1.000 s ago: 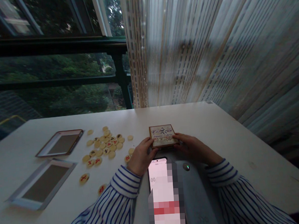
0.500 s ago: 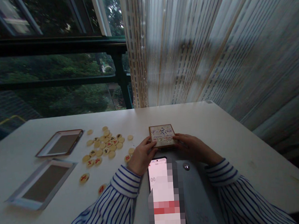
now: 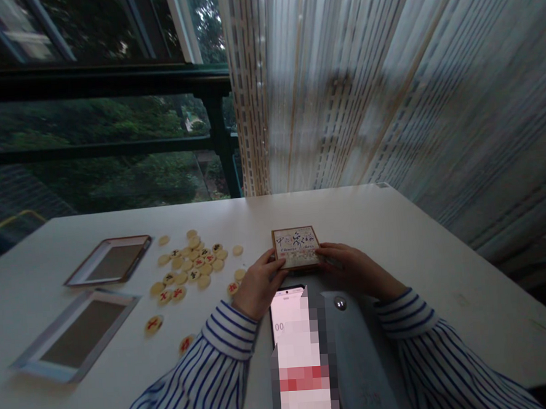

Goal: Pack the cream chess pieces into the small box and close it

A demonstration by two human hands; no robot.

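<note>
Between my two hands is a small flat Chinese chess box (image 3: 296, 246), its printed lid facing up. My left hand (image 3: 262, 283) grips its left edge, thumb on the near left corner. The right edge is held by my right hand (image 3: 350, 262), with fingertips at the near right corner. Round chess pieces (image 3: 193, 259) lie scattered left of my left hand, some with red or black characters up, others blank side up. One red-marked piece (image 3: 232, 288) is right beside my left wrist.
Two shallow open trays, a brown-rimmed one (image 3: 143, 257) and a white one (image 3: 61, 375), lie at the left of the white table (image 3: 444, 280). Near me are a lit phone (image 3: 289, 314), partly pixelated, and a grey-blue case (image 3: 360, 347) with a metal snap. Behind hangs a string curtain (image 3: 322, 103).
</note>
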